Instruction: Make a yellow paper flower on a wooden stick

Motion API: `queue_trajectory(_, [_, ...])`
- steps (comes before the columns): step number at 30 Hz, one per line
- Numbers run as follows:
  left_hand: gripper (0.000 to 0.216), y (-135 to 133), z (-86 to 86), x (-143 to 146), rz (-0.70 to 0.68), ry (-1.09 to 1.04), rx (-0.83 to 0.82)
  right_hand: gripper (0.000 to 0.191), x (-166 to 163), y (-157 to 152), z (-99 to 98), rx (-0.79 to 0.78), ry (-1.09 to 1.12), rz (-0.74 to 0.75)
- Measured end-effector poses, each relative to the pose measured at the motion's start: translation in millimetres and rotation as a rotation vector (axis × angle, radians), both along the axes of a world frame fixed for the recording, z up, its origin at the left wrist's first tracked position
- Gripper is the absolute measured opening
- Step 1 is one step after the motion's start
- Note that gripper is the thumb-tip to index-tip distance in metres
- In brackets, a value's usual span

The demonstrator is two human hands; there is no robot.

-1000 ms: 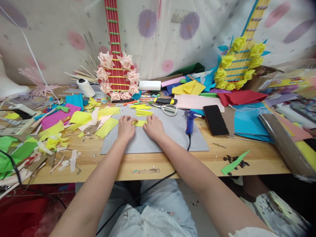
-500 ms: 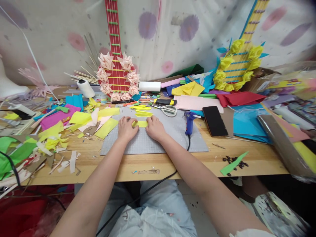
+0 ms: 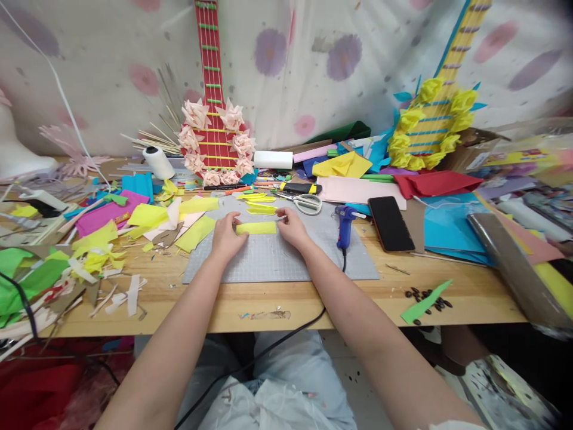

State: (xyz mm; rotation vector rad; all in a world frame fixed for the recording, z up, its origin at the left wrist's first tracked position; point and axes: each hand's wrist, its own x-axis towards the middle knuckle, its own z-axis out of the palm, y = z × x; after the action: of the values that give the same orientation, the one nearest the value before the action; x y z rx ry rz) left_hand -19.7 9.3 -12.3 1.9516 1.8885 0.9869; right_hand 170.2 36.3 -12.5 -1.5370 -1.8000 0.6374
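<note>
Head view: I see a wooden surface (image 3: 273, 297) heaped with craft paper; I take the clock from the yellow strip.
Yellow strip (image 3: 256, 228): at the dial's centre, stretched sideways between the hands, over the grey mat (image 3: 273, 266); whether it lies flat or is slightly raised, I cannot tell.
Left hand (image 3: 229, 237): at nine o'clock, touching the strip's near end, fingers curled and thumb reaching along it; I cannot tell if the grip pinches.
Right hand (image 3: 293, 228): at three o'clock, fingers bent, tips at the other end; whether this grip pinches the paper or is only beside it, I cannot tell.
Cut pieces (image 3: 261, 209): more yellow paper, at twelve o'clock, just beyond.
Scissors (image 3: 310, 205): two o'clock, handles toward us.
Glue gun (image 3: 344, 229): three o'clock, past the right hand, blue.
Phone (image 3: 391, 224): three o'clock, farther out, dark-screened.
Red paper guitar (image 3: 215, 143): eleven o'clock, upright, ringed with pale pink flowers.
</note>
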Motion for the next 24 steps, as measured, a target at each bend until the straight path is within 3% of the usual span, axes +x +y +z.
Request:
queue_trajectory(4, [0.048, -0.7, -0.1, -0.6, -0.005, -0.053, 0.014, 0.041, -1.9, -3.9, -0.7, 0.073, -0.039, 0.101])
queue_trajectory(9, [0.043, -4.9, 3.6, 1.1, -0.023, -0.082, 0.039, 0.049, -8.0, -14.6, 4.7, 0.29, -0.233, 0.236])
queue_trajectory(13, [0.042, -7.6, 5.1, 4.4, -0.045, -0.048, 0.046, 0.05, -17.1, -22.4, 11.3, 0.414, -0.329, 0.225])
queue_trajectory(21, [0.043, -13.1, 7.9, 6.7, -0.113, -0.024, 0.048, 0.018, -29.1, -20.9, 9.1, 0.446, -0.408, 0.239])
queue_trajectory(24, [0.045, -13.4, 7.9, 5.5, -0.103, -0.071, 0.089, 0.016, -28.0, -19.7, 8.5, 0.458, -0.41, 0.237])
